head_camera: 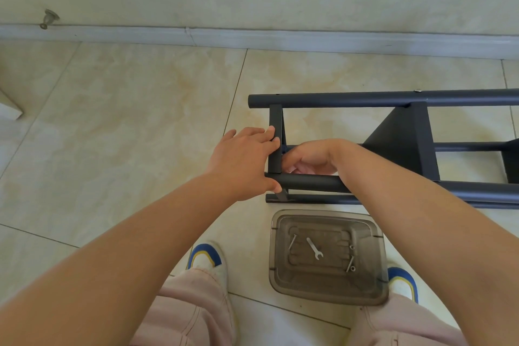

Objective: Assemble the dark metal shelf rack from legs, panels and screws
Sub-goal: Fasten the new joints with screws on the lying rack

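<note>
Gripping 1 rack end panel: L hand; R hand curled, contents unclear.

No text, label, brand or number can be read anywhere.
</note>
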